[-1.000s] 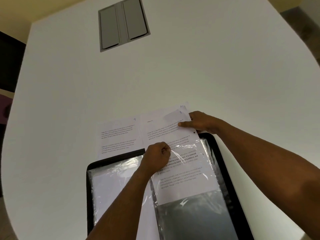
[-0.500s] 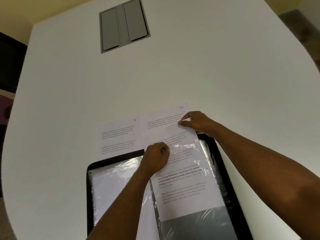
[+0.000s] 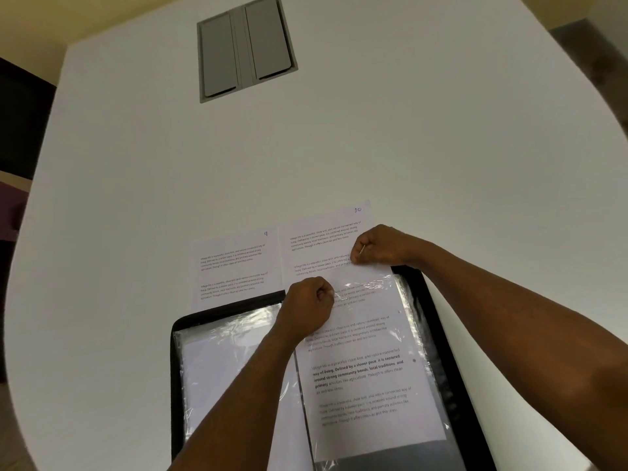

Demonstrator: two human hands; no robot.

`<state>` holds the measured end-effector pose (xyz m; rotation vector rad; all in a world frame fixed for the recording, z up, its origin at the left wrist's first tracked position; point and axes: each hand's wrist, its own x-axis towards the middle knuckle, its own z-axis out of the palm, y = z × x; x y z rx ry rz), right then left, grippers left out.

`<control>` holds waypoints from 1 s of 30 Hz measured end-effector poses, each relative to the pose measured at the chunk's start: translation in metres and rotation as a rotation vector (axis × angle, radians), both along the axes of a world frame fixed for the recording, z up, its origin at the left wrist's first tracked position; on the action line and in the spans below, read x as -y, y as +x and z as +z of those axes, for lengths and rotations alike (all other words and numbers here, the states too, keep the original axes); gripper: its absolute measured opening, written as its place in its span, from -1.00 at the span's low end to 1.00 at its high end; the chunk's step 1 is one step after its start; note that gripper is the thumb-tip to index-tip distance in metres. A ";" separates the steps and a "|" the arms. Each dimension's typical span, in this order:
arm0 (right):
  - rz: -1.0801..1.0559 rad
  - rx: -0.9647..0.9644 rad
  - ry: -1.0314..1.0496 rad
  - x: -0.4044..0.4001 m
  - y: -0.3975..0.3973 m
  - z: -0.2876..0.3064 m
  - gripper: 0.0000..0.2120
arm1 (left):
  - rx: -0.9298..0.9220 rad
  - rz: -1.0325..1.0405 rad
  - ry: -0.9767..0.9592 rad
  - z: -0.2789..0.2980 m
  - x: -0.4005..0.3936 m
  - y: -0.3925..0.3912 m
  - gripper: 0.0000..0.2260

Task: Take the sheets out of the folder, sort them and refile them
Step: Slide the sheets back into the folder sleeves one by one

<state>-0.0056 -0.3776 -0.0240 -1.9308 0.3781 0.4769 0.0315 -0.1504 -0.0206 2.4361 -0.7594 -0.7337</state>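
Your left hand [image 3: 307,309] pinches the clear plastic sleeve [image 3: 380,290]; your right hand [image 3: 382,246] pinches the white printed sheet [image 3: 356,338] sticking out of it.

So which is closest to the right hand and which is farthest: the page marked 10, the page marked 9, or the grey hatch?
From the right hand:
1. Page marked 10, pinched by it.
2. Page marked 9, to the left.
3. Grey hatch, far up the table.

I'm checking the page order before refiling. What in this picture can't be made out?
- Sheet in the right sleeve: its page number is hidden under the right hand in the head view.
- Folder: its near end is cut off by the bottom edge.
- Left sleeve's sheet: glare and the left hand and forearm cover it.
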 end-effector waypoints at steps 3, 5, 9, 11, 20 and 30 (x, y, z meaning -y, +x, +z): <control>0.157 -0.040 -0.024 -0.003 0.000 0.000 -0.93 | 0.006 0.002 -0.001 0.000 0.000 0.000 -0.87; 0.272 -0.089 -0.043 -0.005 -0.001 0.002 -0.96 | 0.012 0.004 0.005 -0.001 0.000 0.000 -0.86; 0.469 -0.192 -0.123 -0.008 -0.003 0.003 -0.92 | 0.007 0.008 0.005 -0.002 0.001 -0.001 -0.85; 0.502 -0.212 -0.152 -0.010 -0.003 0.003 -0.90 | 0.011 0.010 -0.001 -0.002 0.001 -0.002 -0.86; 0.008 -0.035 0.055 -0.006 -0.028 0.016 -0.77 | 0.034 0.043 -0.030 0.002 -0.003 -0.005 -0.88; -0.447 -0.002 0.348 -0.023 -0.108 0.000 -0.60 | 0.039 0.152 -0.119 0.006 -0.009 -0.019 -0.91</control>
